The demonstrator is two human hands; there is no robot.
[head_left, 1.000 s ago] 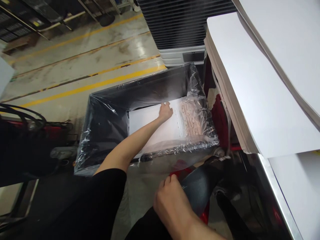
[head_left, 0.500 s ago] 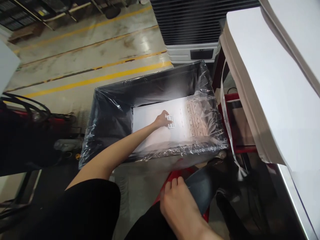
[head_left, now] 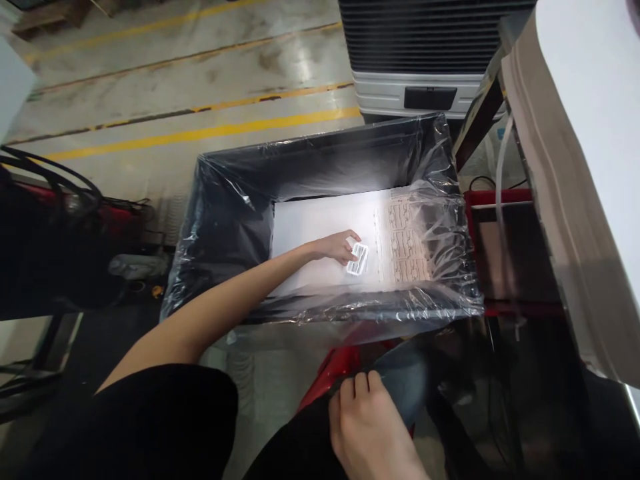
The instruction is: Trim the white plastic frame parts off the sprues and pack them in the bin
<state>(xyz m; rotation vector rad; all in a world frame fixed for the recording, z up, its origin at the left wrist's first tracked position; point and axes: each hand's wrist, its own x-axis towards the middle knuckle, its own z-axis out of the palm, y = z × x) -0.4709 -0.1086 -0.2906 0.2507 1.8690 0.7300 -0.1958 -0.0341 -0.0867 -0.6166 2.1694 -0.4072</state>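
The left hand (head_left: 341, 247) is partly closed, thumb and fingers on the near edge of a small white frame (head_left: 359, 260), which slants just beyond the fingertips. Whether the frame touches the sheet (head_left: 323, 220) directly under the hand cannot be determined.

To the right of that hand, the sheet gives way to a brown area of cut shapes (head_left: 407, 233), partly covered by the clear liner (head_left: 447, 217). Around the hand on all sides stand the walls of the bin (head_left: 227, 223).

The right hand (head_left: 369, 417), nearer the body, lies back upward with fingers curled on the leg (head_left: 300, 440); its palm is hidden, so no finding on its contents. Well to the right of both hands is a paper stack (head_left: 595, 113).

Step in hand, as judged: handling the single frame inside the bin. The next move appears to call for a steady, light pinch and clearance from the liner.
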